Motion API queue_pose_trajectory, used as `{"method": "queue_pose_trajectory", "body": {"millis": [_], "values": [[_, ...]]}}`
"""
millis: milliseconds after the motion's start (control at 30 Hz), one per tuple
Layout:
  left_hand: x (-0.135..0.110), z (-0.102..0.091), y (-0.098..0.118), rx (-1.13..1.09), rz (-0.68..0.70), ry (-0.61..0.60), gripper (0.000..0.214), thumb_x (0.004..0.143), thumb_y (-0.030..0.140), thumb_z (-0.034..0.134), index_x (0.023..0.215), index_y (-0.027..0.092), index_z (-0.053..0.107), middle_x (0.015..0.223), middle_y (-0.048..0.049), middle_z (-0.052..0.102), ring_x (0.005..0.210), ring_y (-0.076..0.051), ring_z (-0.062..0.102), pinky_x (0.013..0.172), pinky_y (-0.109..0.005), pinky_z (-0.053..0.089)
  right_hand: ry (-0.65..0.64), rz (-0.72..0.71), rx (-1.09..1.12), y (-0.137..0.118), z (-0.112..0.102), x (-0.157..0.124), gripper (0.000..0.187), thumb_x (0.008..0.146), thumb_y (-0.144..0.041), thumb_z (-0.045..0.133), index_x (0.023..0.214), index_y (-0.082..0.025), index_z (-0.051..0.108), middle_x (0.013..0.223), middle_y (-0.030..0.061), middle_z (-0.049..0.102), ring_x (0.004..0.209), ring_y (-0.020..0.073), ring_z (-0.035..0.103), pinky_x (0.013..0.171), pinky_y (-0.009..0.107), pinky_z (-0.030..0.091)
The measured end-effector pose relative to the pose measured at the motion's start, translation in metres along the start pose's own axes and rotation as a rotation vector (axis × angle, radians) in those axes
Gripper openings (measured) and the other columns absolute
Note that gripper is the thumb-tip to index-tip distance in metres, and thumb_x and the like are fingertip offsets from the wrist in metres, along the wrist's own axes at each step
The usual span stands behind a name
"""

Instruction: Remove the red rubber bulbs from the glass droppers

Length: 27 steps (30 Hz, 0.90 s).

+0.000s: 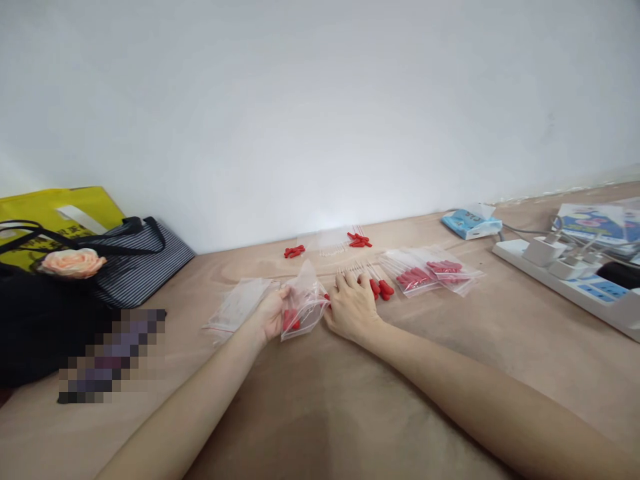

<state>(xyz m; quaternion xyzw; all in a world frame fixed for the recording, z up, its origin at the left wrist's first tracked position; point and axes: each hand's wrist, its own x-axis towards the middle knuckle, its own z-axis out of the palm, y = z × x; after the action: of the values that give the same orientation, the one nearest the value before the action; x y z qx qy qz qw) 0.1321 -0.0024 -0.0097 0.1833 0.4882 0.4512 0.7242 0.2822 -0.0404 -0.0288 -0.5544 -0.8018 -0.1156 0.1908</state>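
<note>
Bare white wall backs a tan table (pixel 310 400). At its middle the left hand (pixel 273 313) grips a small clear bag (pixel 304 303), mouth tilted up and away toward the wall, red-bulbed droppers (pixel 291 321) inside at its lower end. The right hand (pixel 351 307) pinches the bag's right edge, just beside loose droppers (pixel 381 288) lying on the table.
</note>
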Motion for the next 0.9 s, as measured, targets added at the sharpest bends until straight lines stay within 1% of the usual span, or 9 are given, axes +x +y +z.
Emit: {"method": "queue_pose_trajectory", "body": {"millis": [167, 267, 367, 467, 567, 667, 767, 833, 900], "values": [[0.012, 0.011, 0.003, 0.044, -0.04, 0.001, 0.032, 0.089, 0.021, 0.027, 0.101, 0.005, 0.052, 0.067, -0.0111, 0.066, 0.05, -0.018, 0.063, 0.05, -0.03, 0.054, -0.018, 0.056, 0.048, 0.002, 0.0, -0.001, 0.033, 0.077, -0.035, 0.041, 0.084, -0.011, 0.062, 0.09, 0.0156, 0.057, 0.087, 0.0277, 0.043, 0.073, 0.043, 0.027], [0.019, 0.017, 0.001, 0.044, -0.047, -0.008, 0.032, 0.089, 0.022, 0.027, 0.099, 0.005, 0.053, 0.067, -0.0114, 0.066, 0.053, -0.019, 0.064, 0.053, -0.031, 0.054, -0.037, 0.127, 0.108, 0.003, 0.0, -0.003, 0.034, 0.071, -0.044, 0.046, 0.079, -0.014, 0.061, 0.086, 0.0118, 0.057, 0.086, 0.0268, 0.044, 0.075, 0.042, 0.026], [0.024, 0.022, -0.003, 0.033, -0.041, -0.016, 0.033, 0.089, 0.024, 0.027, 0.096, 0.006, 0.053, 0.068, -0.0109, 0.066, 0.055, -0.019, 0.064, 0.055, -0.032, 0.054, -0.038, 0.143, 0.143, 0.005, 0.002, -0.006, 0.038, 0.067, -0.05, 0.05, 0.078, -0.016, 0.059, 0.085, 0.0099, 0.057, 0.086, 0.026, 0.044, 0.076, 0.042, 0.026], [0.024, 0.02, -0.004, 0.024, -0.026, -0.006, 0.031, 0.089, 0.024, 0.028, 0.094, 0.006, 0.053, 0.067, -0.0102, 0.065, 0.054, -0.019, 0.064, 0.055, -0.032, 0.054, 0.018, 0.114, 0.144, 0.008, 0.003, -0.009, 0.039, 0.065, -0.051, 0.051, 0.08, -0.016, 0.057, 0.088, 0.0091, 0.056, 0.088, 0.026, 0.043, 0.076, 0.041, 0.024], [0.02, 0.015, -0.001, 0.015, -0.004, 0.015, 0.03, 0.089, 0.022, 0.028, 0.092, 0.006, 0.052, 0.062, -0.0085, 0.063, 0.05, -0.018, 0.062, 0.051, -0.03, 0.053, 0.104, 0.084, 0.159, 0.011, 0.001, -0.013, 0.026, 0.066, -0.041, 0.052, 0.075, -0.017, 0.055, 0.085, 0.0067, 0.056, 0.086, 0.0237, 0.043, 0.075, 0.039, 0.023], [0.017, 0.01, 0.002, -0.008, 0.04, 0.035, 0.031, 0.09, 0.021, 0.026, 0.089, 0.007, 0.052, 0.057, -0.0061, 0.061, 0.047, -0.017, 0.061, 0.048, -0.028, 0.053, 0.213, 0.065, 0.258, 0.011, -0.003, -0.015, 0.014, 0.067, -0.031, 0.051, 0.069, -0.017, 0.053, 0.075, 0.0029, 0.056, 0.077, 0.0188, 0.044, 0.07, 0.035, 0.022], [0.014, 0.01, 0.003, -0.039, 0.089, 0.047, 0.032, 0.09, 0.021, 0.024, 0.087, 0.007, 0.052, 0.059, -0.0064, 0.061, 0.049, -0.016, 0.061, 0.048, -0.028, 0.053, 0.327, 0.003, 0.387, 0.007, -0.006, -0.016, 0.012, 0.071, -0.028, 0.05, 0.074, -0.018, 0.057, 0.069, 0.0005, 0.055, 0.071, 0.0154, 0.044, 0.068, 0.032, 0.022], [0.012, 0.011, 0.001, -0.064, 0.124, 0.058, 0.034, 0.091, 0.024, 0.022, 0.086, 0.008, 0.052, 0.061, -0.0064, 0.061, 0.05, -0.016, 0.062, 0.048, -0.028, 0.053, 0.349, -0.018, 0.441, 0.003, -0.006, -0.016, 0.015, 0.075, -0.028, 0.049, 0.076, -0.02, 0.061, 0.068, 0.0003, 0.055, 0.07, 0.0148, 0.044, 0.068, 0.031, 0.023], [0.01, 0.014, -0.002, -0.095, 0.158, 0.064, 0.037, 0.091, 0.026, 0.02, 0.083, 0.01, 0.052, 0.063, -0.0058, 0.061, 0.051, -0.015, 0.062, 0.049, -0.027, 0.053, 0.317, 0.006, 0.485, -0.001, -0.004, -0.014, 0.017, 0.077, -0.031, 0.05, 0.074, -0.023, 0.065, 0.067, 0.0002, 0.055, 0.07, 0.0144, 0.045, 0.068, 0.03, 0.024]]}}
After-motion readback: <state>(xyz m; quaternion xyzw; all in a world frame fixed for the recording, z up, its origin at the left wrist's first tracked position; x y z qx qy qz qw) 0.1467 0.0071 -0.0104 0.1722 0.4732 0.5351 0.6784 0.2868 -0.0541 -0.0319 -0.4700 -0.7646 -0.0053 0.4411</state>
